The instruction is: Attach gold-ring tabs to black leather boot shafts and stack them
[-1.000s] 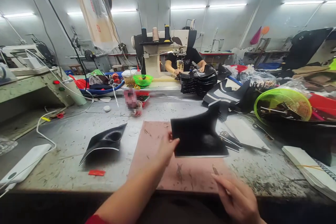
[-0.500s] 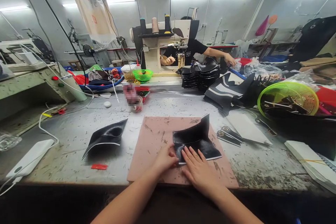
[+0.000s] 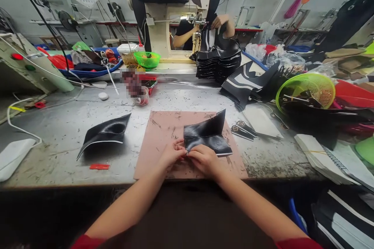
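Observation:
A black leather piece (image 3: pixel 204 134) with a white lower edge lies on the pinkish board (image 3: pixel 157 128), one flap standing up at its right. At its lower left corner, the fingers of my left hand (image 3: pixel 173 153) are closed on the edge. Right beside them my right hand (image 3: pixel 206 159) has its fingers bent together, pinching the same corner. The fingertips of both hands nearly meet there. Another curved black leather piece (image 3: pixel 103 136) rests on the table to the left, with a red strip (image 3: pixel 99 167) just below it.
Beyond the board stands a sewing machine (image 3: pixel 163 15), with a person's hands at work behind it. A stack of black pieces (image 3: pixel 217 64) sits before it. Small black straps (image 3: pixel 244 129), a green basket (image 3: pixel 306 93) and white strips (image 3: pixel 318 159) lie to the right.
My right hand has gone from lying flat on the leather to pinching its lower left corner beside my left hand. The view has tilted down. The other person's arm has drawn inward.

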Demonstrator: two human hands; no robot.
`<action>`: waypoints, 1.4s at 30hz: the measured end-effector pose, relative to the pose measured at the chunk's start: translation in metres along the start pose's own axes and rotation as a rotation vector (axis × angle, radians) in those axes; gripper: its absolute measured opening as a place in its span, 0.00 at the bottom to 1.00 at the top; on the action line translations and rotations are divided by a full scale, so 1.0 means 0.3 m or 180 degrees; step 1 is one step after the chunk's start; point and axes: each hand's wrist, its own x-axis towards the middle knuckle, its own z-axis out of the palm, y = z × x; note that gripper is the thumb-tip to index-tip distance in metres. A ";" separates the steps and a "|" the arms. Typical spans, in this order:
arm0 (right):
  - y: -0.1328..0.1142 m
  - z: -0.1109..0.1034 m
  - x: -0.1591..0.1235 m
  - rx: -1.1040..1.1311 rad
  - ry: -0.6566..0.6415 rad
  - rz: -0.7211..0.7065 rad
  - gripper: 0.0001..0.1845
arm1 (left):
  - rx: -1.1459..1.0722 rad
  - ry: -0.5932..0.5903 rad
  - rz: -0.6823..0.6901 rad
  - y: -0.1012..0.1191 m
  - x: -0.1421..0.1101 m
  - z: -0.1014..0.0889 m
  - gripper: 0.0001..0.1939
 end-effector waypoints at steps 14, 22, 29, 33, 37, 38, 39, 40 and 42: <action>-0.009 -0.009 0.028 0.0520 -0.0367 0.0573 0.09 | 0.0162 -0.0119 0.0117 -0.013 0.000 -0.009 0.30; -0.004 -0.010 0.036 0.0839 -0.0458 0.0770 0.09 | 0.0361 -0.0133 0.0267 -0.025 0.008 -0.012 0.28; 0.024 -0.059 -0.036 0.2639 0.0512 0.1715 0.05 | 0.0950 0.0176 0.0621 -0.032 0.019 -0.033 0.27; 0.111 -0.182 -0.146 0.2853 0.2165 0.2575 0.13 | 0.1328 0.0157 0.0947 -0.011 0.029 -0.059 0.19; 0.151 -0.349 -0.324 0.2033 0.2429 0.3349 0.18 | 0.2239 0.0269 0.1280 0.013 0.042 -0.073 0.17; 0.140 -0.383 -0.368 0.1955 0.2064 0.3548 0.18 | 0.2532 0.0309 0.1357 0.018 0.046 -0.075 0.18; 0.122 -0.411 -0.406 0.1939 0.1646 0.3718 0.19 | 0.2792 0.0326 0.1414 0.022 0.050 -0.077 0.19; 0.101 -0.432 -0.436 0.1973 0.1266 0.3848 0.19 | 0.2993 0.0309 0.1438 0.026 0.053 -0.079 0.20; 0.064 -0.457 -0.465 0.2002 0.0551 0.3913 0.16 | 0.3308 0.0271 0.1437 0.032 0.060 -0.080 0.22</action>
